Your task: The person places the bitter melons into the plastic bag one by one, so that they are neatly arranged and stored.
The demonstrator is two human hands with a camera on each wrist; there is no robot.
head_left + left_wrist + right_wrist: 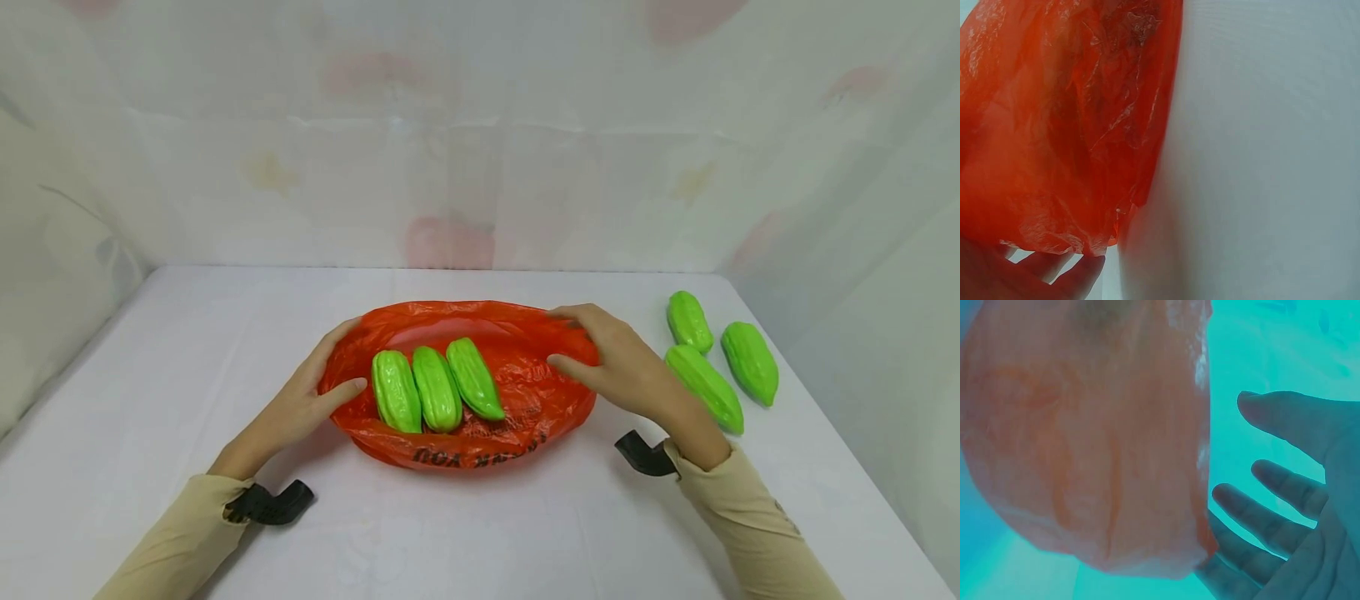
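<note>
A red plastic bag [551, 408] lies with its mouth spread wide in the head view. Inside, toward its left side, three green ridged vegetables [437, 389] that look like bitter gourds lie side by side. My left hand [303, 400] is at the bag's left end, thumb over the rim; in the left wrist view its fingers [1082, 275] touch the bag's outside. At the right end is my right hand [626, 367], thumb and fingers spread apart. The right wrist view shows those fingers [1266, 515] extended, the lower ones against or behind the bag.
Right of the bag, beside my right forearm, three more green gourds [750, 362] lie on the white table [480, 542]. Pale printed sheeting [562, 192] rises behind the table and along both sides. A dark curved piece [273, 504] sits on each wrist.
</note>
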